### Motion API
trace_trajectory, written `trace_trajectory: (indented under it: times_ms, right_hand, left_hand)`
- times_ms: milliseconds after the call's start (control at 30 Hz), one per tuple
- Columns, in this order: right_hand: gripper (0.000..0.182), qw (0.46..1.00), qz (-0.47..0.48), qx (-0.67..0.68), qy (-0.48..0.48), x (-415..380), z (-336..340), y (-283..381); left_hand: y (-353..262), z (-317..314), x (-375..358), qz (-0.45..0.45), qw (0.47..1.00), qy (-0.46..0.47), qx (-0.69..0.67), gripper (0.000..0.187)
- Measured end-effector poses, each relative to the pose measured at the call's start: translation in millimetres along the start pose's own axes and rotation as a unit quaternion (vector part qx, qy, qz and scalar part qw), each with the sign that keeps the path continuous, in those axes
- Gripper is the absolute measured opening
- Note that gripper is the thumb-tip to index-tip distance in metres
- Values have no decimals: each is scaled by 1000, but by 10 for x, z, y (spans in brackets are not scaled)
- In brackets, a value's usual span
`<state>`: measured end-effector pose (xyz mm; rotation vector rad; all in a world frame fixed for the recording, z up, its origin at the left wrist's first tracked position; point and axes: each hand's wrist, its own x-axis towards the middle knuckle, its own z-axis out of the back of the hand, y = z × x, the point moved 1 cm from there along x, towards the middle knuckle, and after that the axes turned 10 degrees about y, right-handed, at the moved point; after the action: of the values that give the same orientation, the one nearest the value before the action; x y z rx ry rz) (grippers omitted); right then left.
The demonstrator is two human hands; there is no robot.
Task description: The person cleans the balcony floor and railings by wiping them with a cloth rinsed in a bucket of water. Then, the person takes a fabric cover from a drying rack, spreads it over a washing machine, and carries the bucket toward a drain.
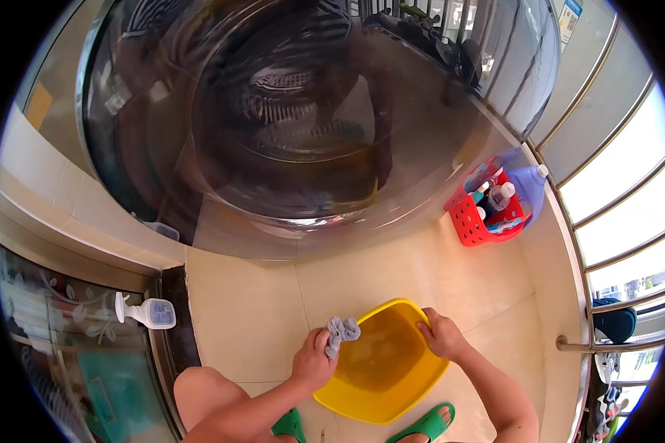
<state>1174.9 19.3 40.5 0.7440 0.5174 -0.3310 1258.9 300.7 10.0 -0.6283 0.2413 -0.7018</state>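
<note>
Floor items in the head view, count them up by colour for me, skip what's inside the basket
Yellow: 1, basin
Red: 1, basket
Grey: 1, cloth in the left hand
Green: 2, sandals
White: 1, spray bottle
Purple: 1, jug
Total: 7

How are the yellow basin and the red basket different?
The yellow basin is wide, shallow and solid-walled; the red basket is smaller in view, with perforated sides. The basin looks empty, gripped at its rim by the right hand; the basket holds bottles and stands untouched. Both sit on the tiled floor.
</note>
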Motion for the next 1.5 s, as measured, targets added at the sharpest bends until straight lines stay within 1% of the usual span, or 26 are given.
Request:
trace_trajectory:
  times_ms: [67,200,267,467,600,700,733,767,800,833,867,900,933,967,1000,1067,1100,1133,1167,1200,1267,1300,1333,1400,1433,1500]
  right_hand:
    - [31,1000,18,-4,-14,2,-149,-3]
    - [28,999,29,-31,-28,-91,-268,-17]
    - [28,997,53,-15,-53,-52,-195,15]
    - [26,992,69,-22,-99,9,-216,27]
    - [27,997,-6,-47,-65,-100,-156,104]
    - [31,992,-20,-82,-89,-75,-298,198]
    - [37,966,-64,-190,-164,-93,-398,273]
    - [43,920,-107,-294,-235,-145,-454,378]
    - [43,920,-107,-295,-235,-200,-470,524]
    - [46,949,-93,-214,-213,-263,-474,674]
    - [49,970,-78,-131,-188,-334,-465,841]
    - [49,987,-48,-5,-155,-432,-515,950]
    - [49,986,-17,121,-118,-573,-532,1131]
    - [48,951,-50,303,-32,-724,-552,1281]
    - [48,877,-83,471,54,-930,-499,1520]
    - [54,738,-90,667,44,-1309,-524,1894]
    - [54,742,-87,663,43,-1456,-507,2057]
    - [54,685,-91,721,55,-1593,-493,2209]
    - [54,623,-94,774,67,-1698,-497,2299]
    - [54,625,-90,772,66,-1765,-531,2321]
    - [50,624,-110,769,82,-1900,-566,2320]
    - [44,660,-131,735,82,-1963,-476,2413]
    - [44,664,-124,734,74,-2028,-377,2533]
    - [39,671,-149,726,39,-2213,-239,2763]
    - [39,670,-151,726,32,-2263,-188,2851]
    - [34,714,-111,691,12,-2296,26,3044]
  left_hand:
    - [51,-28,-142,50,997,55,-5,50]
    - [23,-35,-282,56,994,86,39,51]
    - [0,-28,-233,44,993,65,90,50]
    - [84,-57,-165,35,991,71,106,49]
    - [-30,-11,-144,41,992,77,96,48]
    - [-182,287,-78,116,975,153,112,44]
    - [-263,411,-74,117,975,152,110,44]
    - [-344,508,-71,123,981,118,91,42]
    - [-401,576,-71,129,985,83,75,39]
    - [-453,619,-95,130,985,82,74,39]
    - [-503,686,-146,174,982,75,21,37]
    - [-583,787,-183,217,973,64,-35,35]
    - [-711,957,-237,217,974,59,-38,35]
    - [-847,1124,-324,245,957,81,-129,35]
    - [-982,1253,-409,269,932,105,-220,36]
    - [-1215,1449,-603,242,942,121,-197,37]
    - [-1319,1568,-704,217,952,138,-167,39]
    - [-1417,1689,-820,214,953,133,-170,39]
    - [-1519,1781,-931,173,956,171,-164,41]
    - [-1599,1871,-1011,130,957,210,-155,44]
    - [-1828,2164,-1117,108,951,222,-188,45]
    - [-1905,2338,-1142,83,942,239,-220,45]
    - [-1935,2498,-1189,72,944,236,-220,45]
    - [-1980,2778,-1309,52,917,198,-342,43]
    - [-1962,2893,-1339,47,915,202,-345,43]
    - [-1857,3165,-1367,56,945,146,-286,37]
